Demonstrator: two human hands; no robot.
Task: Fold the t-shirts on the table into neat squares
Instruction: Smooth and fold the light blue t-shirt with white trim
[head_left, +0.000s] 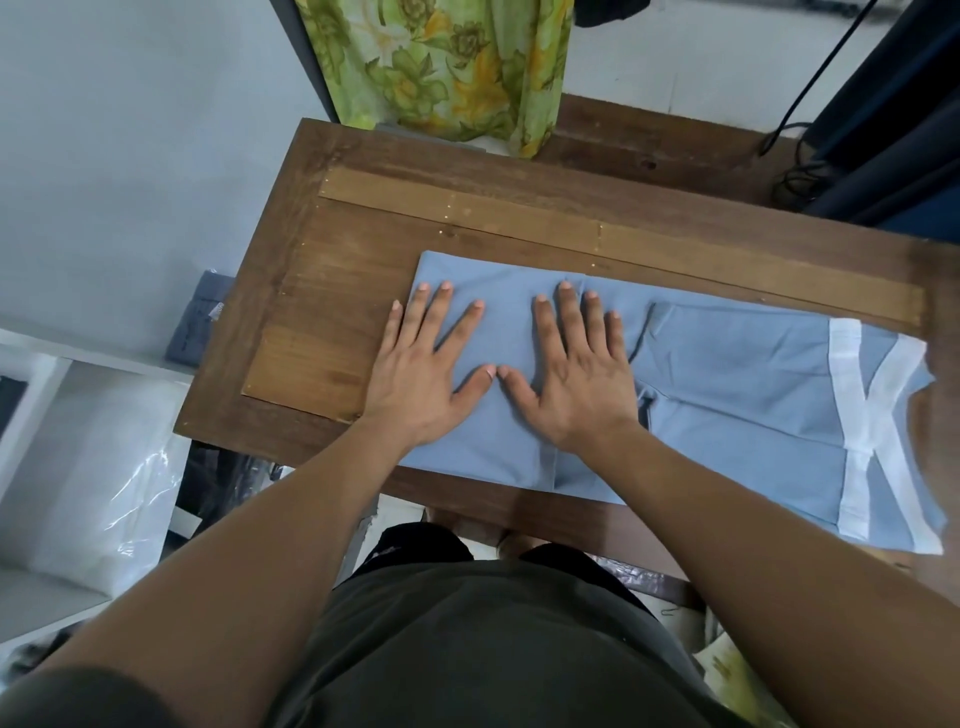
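Light-blue t-shirt (737, 395) lies flat on the wooden table (322, 291), folded into a long band that runs from the table's middle out toward its right side, close to the near edge. White stripes (852, 395) cross the right end of the shirt, one straight and one slanting. A fold line runs lengthways through the right half, and the left part is a smooth doubled layer.

Both hands rest palm down on that left part, side by side. The left hand (421, 374) sits at the shirt's left edge with its fingers straight and spread wide, gripping nothing. The little finger reaches just past the cloth onto the bare wood. The right hand (576, 384) lies flat beside it, fingers straight and closer together, pointing away from the person. The two thumbs point toward each other and their tips are touching or almost touching — I cannot tell which.

A paler wooden panel (467, 208) is set into the tabletop behind the shirt. At the far edge hangs a green and yellow floral cloth (441, 67), and to the right of it a dark blue curtain (893, 119) with a black cable (810, 104) trailing down in front. Left of the table stands a white shelf (31, 384) with a clear plastic-wrapped bundle (104, 493) beside it, and a grey folded garment (200, 317) lies just beside the table's left edge.
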